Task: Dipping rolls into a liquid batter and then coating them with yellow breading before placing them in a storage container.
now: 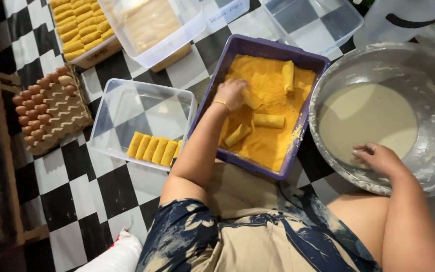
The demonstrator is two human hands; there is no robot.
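My left hand (231,93) reaches into a purple tray (258,48) filled with orange breadcrumbs and is closed on a crumb-coated roll (251,99). Three more coated rolls (269,120) lie loose in the crumbs. My right hand (378,157), smeared with batter and with its fingers apart, rests on the near rim of a large metal bowl (429,65) holding pale batter (368,118). To the left of the tray stands a clear plastic container (101,116) with a row of several coated rolls (154,148) along its near side.
A cardboard egg tray (51,108) with brown eggs lies at the left on the black-and-white checked floor. Containers of rolls (81,25), (152,25) and an empty clear tub (313,20) sit at the top. A white sack (112,257) lies by my knee.
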